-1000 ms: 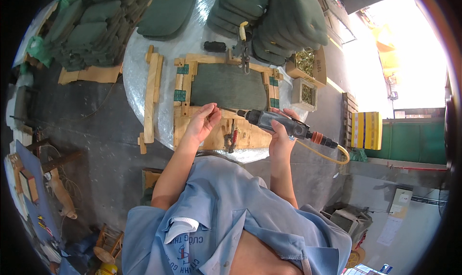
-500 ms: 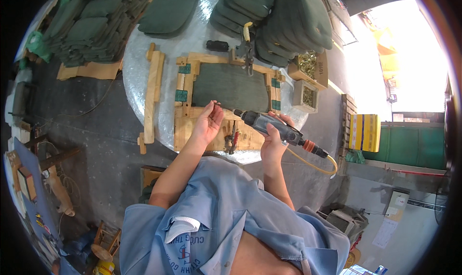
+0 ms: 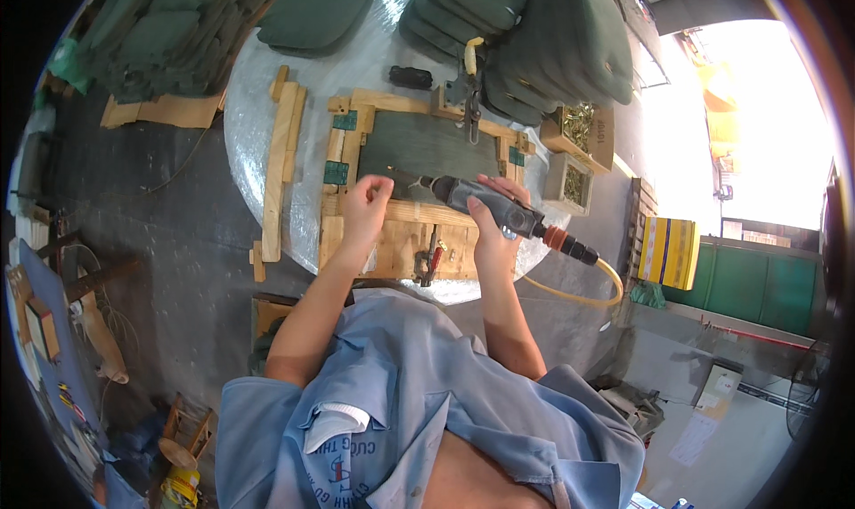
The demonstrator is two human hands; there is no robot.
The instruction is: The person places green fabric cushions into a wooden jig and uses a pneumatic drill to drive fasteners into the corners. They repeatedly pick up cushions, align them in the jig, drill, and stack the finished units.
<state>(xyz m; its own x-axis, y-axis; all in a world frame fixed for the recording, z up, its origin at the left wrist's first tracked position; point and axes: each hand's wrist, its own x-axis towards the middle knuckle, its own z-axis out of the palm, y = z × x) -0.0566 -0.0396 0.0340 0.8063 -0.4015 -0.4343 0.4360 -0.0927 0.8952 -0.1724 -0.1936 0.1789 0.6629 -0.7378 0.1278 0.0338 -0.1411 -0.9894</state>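
My right hand (image 3: 492, 222) grips a dark air screwdriver (image 3: 485, 202) with an orange-brown collar and a yellow hose behind it. Its bit points left over the green padded panel (image 3: 427, 148), and a small brassy thing, perhaps a screw, shows at the tip. Just below and left of that tip, my left hand (image 3: 365, 206) is closed with its fingers curled; what they hold, if anything, is hidden. Around the panel runs a wooden jig frame (image 3: 392, 101) with green patches. A toggle clamp (image 3: 469, 90) stands at its far side, and another clamp with a red handle (image 3: 436, 258) at the near side.
Two boxes of small brassy hardware, a cardboard box (image 3: 604, 139) and a wooden box (image 3: 556, 184), sit right of the jig. Stacked green pads (image 3: 570, 41) rise behind. A wooden bar (image 3: 283, 166) lies to the left on the wrapped round table (image 3: 245, 126). The yellow hose (image 3: 614, 282) loops right.
The screwdriver has moved up and slightly left, its bit now over the panel. My left hand has shifted left and away from the bit, and its fingers have curled in.
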